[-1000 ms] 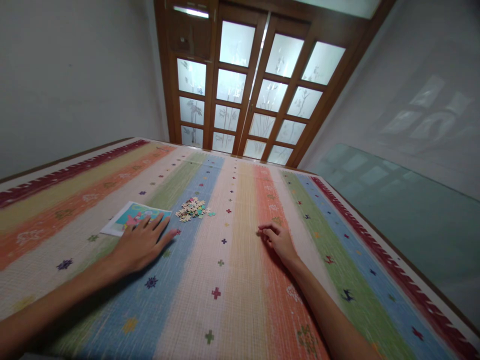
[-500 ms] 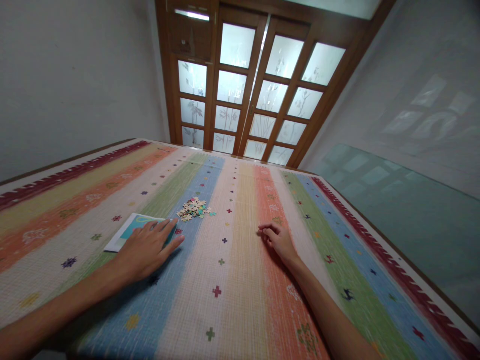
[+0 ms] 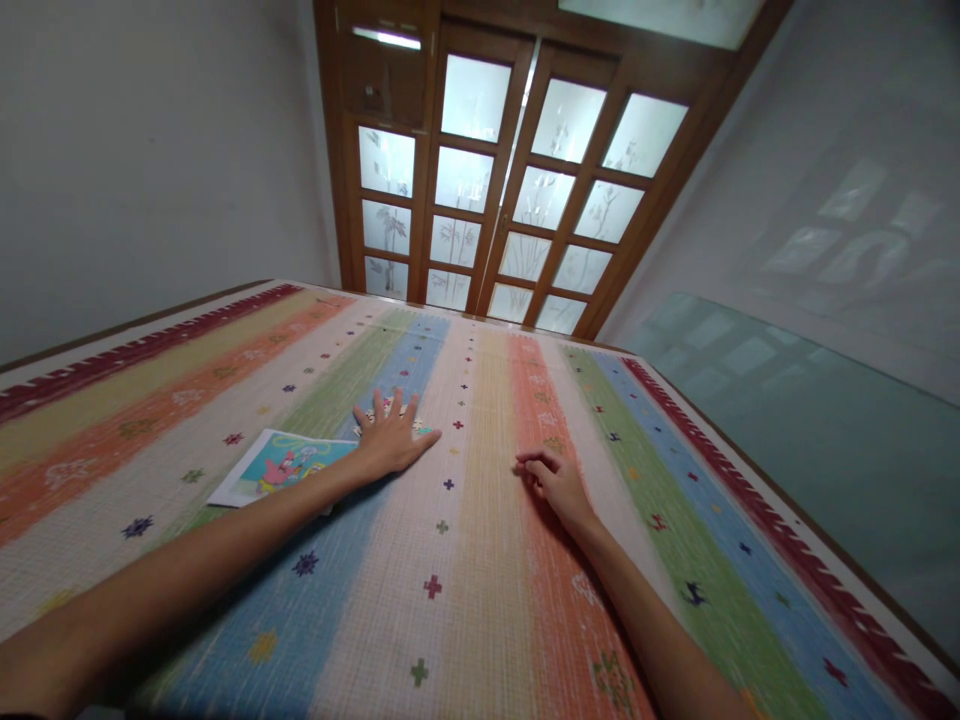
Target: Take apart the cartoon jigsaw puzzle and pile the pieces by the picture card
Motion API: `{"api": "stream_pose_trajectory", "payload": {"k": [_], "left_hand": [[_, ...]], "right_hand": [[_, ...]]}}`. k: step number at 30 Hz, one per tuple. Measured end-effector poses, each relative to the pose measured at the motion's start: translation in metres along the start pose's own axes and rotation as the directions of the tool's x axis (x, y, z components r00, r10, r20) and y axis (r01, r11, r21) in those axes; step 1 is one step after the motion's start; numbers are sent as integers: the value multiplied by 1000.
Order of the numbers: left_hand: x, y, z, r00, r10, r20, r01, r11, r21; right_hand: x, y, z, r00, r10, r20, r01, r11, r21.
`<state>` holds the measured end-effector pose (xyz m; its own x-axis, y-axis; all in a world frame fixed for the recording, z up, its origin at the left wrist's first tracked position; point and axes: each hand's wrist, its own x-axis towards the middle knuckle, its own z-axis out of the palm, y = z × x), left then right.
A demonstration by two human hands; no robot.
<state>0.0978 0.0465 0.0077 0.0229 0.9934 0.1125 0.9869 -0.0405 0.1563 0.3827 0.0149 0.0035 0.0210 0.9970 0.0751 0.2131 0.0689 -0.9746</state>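
My left hand (image 3: 391, 440) lies flat with its fingers spread on a small pile of jigsaw pieces (image 3: 417, 426), covering most of it. My left forearm crosses the near corner of a cartoon picture card (image 3: 281, 466) that lies on the striped mat (image 3: 480, 560). Further right, my right hand (image 3: 553, 480) rests on the orange stripe with its fingers loosely curled; nothing shows in it.
The multicoloured striped mat covers the floor out to a dark red border (image 3: 757, 500). A wooden door with frosted glass panes (image 3: 510, 170) stands at the far end. A glass sheet (image 3: 810, 440) leans along the right wall.
My left hand left the picture card and reached forward and right onto the puzzle pile. The card now shows uncovered. My right hand stayed where it was.
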Motion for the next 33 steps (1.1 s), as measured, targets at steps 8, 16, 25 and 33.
{"api": "stream_pose_trajectory", "payload": {"k": [8, 16, 25, 33], "left_hand": [[23, -24, 2, 998, 55, 26, -56, 998, 37], [35, -49, -6, 991, 125, 45, -127, 992, 25], [54, -72, -6, 978, 196, 65, -192, 979, -72], [37, -104, -37, 979, 140, -145, -170, 960, -221]], "right_hand": [[0, 0, 0, 1000, 12, 16, -12, 1000, 15], [0, 2, 0, 1000, 3, 21, -4, 1000, 19], [1, 4, 0, 1000, -16, 19, 16, 1000, -21], [1, 6, -1, 999, -29, 34, 30, 999, -23]]}}
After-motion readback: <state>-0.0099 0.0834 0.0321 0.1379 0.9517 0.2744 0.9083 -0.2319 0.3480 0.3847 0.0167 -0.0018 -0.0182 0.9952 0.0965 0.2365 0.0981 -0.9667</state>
